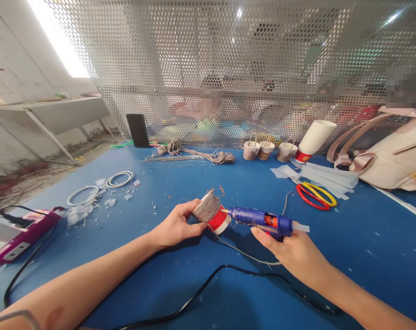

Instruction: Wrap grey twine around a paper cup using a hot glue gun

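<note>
Head view: left hand (182, 224) pinches a tilted paper cup (223, 223), thumb and fingers at its cord-wrapped part, held just above the blue table (173, 183) near the middle. Right hand (297, 252) is wrapped around a glue gun (249, 215), nozzle at the cup's red band beside the wound cord (208, 208). Cup looks light, thin-walled, likely to dent if squeezed; the wrapped part is probably stiffer and less slippery, so best hold is there, clear of fresh glue. Loose cord (242, 252) is likely limp. Hidden: left fingertips behind the cup, the cup's inside, most of the gun's handle. Can't tell whether the nozzle touches. Power strip (25, 240) is cut off at left; background behind the perforated panel (180, 59) is hard to make out.
</note>
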Demonstrator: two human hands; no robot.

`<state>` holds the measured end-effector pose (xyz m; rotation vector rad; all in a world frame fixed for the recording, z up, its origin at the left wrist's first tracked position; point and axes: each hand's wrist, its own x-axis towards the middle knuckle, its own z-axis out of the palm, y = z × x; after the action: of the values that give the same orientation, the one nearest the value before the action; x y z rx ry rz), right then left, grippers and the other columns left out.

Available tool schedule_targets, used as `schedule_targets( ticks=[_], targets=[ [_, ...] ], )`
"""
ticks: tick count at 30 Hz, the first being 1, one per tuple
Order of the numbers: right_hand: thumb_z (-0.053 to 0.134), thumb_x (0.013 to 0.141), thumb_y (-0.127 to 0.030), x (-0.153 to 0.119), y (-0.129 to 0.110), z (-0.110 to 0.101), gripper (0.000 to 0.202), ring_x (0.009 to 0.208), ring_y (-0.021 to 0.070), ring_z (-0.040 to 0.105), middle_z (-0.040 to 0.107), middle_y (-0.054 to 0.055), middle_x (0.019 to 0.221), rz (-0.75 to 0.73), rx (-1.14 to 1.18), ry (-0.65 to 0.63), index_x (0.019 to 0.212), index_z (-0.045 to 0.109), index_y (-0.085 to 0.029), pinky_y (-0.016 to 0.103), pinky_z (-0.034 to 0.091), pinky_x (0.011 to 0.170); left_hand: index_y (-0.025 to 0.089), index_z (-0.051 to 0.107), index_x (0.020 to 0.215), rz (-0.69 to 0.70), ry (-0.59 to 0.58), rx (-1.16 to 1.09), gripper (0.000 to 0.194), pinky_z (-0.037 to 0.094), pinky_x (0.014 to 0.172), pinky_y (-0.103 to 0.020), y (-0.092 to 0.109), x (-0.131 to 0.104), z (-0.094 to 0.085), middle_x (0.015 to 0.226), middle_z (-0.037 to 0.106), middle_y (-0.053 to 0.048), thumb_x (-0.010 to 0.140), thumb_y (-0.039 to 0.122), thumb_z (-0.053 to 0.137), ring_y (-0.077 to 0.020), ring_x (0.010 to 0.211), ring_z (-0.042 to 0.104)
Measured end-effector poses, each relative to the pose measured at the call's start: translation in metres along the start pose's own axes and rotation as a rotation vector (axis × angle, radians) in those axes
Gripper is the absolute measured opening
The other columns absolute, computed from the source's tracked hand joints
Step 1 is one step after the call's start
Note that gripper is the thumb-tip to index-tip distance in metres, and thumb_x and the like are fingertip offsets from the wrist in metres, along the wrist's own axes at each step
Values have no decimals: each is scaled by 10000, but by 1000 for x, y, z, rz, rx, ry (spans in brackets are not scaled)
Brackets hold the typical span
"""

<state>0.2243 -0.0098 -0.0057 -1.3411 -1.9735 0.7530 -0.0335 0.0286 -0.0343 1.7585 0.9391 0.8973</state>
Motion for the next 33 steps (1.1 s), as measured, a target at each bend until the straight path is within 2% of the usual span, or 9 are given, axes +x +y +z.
schedule_targets(
  ticks=[3,7,13,21,25,27,30,33],
  targets=[
    [469,832,-485,1,1,0,391,421,109,400,448,-43,459,-7,-10,14,576,538,-198,236,395,424,119,641,914,3,-6,-10,197,472,836,-287,0,0,0,934,654,-62,741,213,627,-176,860,596],
    [473,846,-451,-1,-3,2,350,468,119,478,535,-27,521,-50,-1,5,624,565,-196,237,441,472,115,642,894,-26,9,-16,193,476,812,-279,1,0,1,899,658,-57,730,217,633,-170,833,595],
    [509,854,-392,-8,5,11,217,483,117,477,557,-34,573,-101,-8,-10,724,537,-220,233,450,495,124,654,865,-43,61,9,177,474,807,-287,4,0,5,853,662,-42,710,209,639,-171,817,593],
    [485,866,-410,-10,-1,16,278,455,87,326,445,-59,545,-61,80,-161,673,426,-219,223,345,429,138,664,885,-88,83,15,197,481,768,-258,8,-1,10,844,673,-25,697,191,640,-155,786,598],
    [520,842,-422,-9,-4,12,263,465,94,379,476,-51,548,-45,112,-133,681,486,-215,225,379,460,143,669,876,-95,112,2,199,483,773,-264,9,0,10,841,679,-23,686,202,655,-162,793,604],
    [533,830,-447,-7,-5,6,281,481,101,431,520,-34,565,1,161,-127,689,545,-204,228,398,472,146,665,865,-100,124,-20,187,485,766,-265,9,1,10,827,678,-18,691,214,655,-160,781,606],
    [521,832,-506,-1,-3,-5,365,432,82,418,571,-5,597,122,346,-182,724,611,-169,232,381,431,141,651,860,-124,155,-58,185,487,762,-275,8,3,9,812,677,-21,696,227,653,-159,762,607],
    [523,828,-532,13,3,-14,406,373,73,382,534,-18,511,155,566,-141,785,631,-143,239,360,401,134,640,876,-161,198,-91,213,488,766,-290,7,4,9,822,675,-33,695,245,656,-168,770,607]
  ],
)
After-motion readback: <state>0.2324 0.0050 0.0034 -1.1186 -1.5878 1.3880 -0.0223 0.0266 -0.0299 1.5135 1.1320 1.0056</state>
